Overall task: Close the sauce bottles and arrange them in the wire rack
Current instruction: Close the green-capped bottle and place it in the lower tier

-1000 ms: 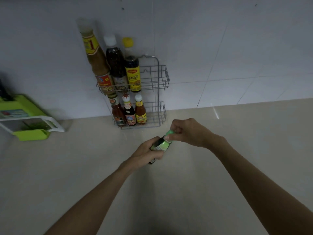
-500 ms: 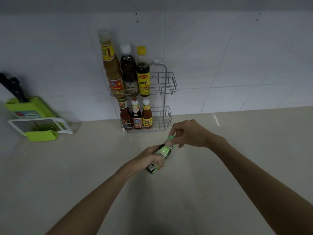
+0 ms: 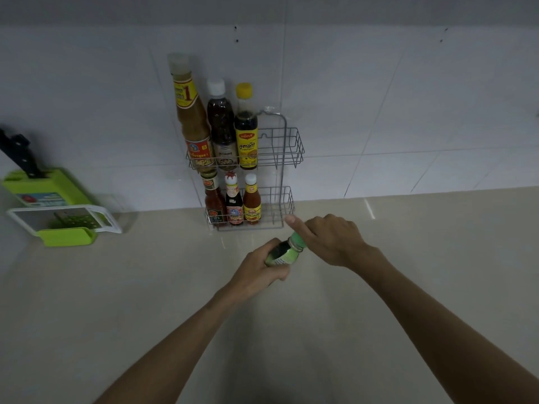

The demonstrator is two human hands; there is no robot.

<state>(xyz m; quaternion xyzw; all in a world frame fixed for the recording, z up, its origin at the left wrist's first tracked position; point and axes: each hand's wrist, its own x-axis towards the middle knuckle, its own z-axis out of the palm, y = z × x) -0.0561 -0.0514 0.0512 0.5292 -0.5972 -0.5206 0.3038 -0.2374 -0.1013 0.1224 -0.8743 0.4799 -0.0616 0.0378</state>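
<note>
My left hand (image 3: 260, 268) grips a small dark bottle with a green label (image 3: 282, 253), tilted above the counter. My right hand (image 3: 328, 239) holds the bottle's green cap (image 3: 297, 241) between thumb and fingers, forefinger stretched out. Just behind stands a two-tier wire rack (image 3: 287, 158) against the tiled wall. Its upper tier carries three tall bottles: a tan sauce (image 3: 191, 112), a dark one with a white cap (image 3: 220, 123) and a yellow-capped one (image 3: 245, 129). Three small red sauce bottles (image 3: 233, 201) fill the left of the lower tier. The right side of both tiers holds nothing.
A green knife block with a black-handled knife (image 3: 35, 182) and a white and green grater (image 3: 65, 221) sit at the left on the beige counter (image 3: 408, 258).
The view has tilted up a little, so the rack sits lower in the frame. My right hand has turned on the cap and its forefinger now sticks out. The bottle has stayed in my left hand.
</note>
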